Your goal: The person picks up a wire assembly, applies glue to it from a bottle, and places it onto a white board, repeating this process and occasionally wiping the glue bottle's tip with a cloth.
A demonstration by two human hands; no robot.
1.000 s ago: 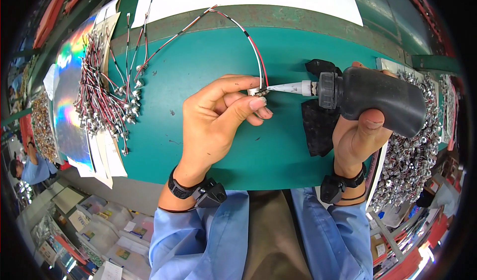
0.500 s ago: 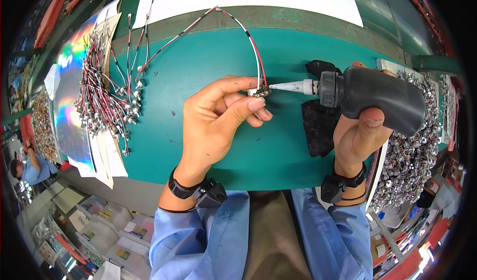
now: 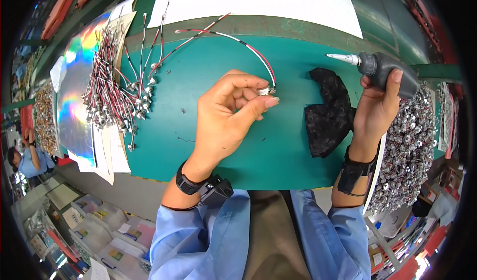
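Note:
Between thumb and fingertips, my left hand [image 3: 223,111] pinches a small silvery wired part [image 3: 271,90] above the green mat. Its red, white and black wires [image 3: 251,49] arch up and back to the left. My right hand [image 3: 376,108] is wrapped round a black squeeze bottle [image 3: 396,74], held tilted at the right. The bottle's pale tapered nozzle [image 3: 344,59] points left, well apart from the wired part. Below it, a crumpled black cloth [image 3: 328,116] lies on the green mat [image 3: 238,160].
A bundle of similar wired parts [image 3: 112,91] lies at the left on shiny holographic sheeting [image 3: 69,111]. To the right is a large heap of silvery parts [image 3: 405,156]. White paper [image 3: 258,4] spans the far side. Another person [image 3: 32,158] sits at the far left.
My right hand has lifted the bottle up and to the right, so its nozzle has left the wired part. My left hand has shifted slightly right, still pinching that part, and its wires have swung.

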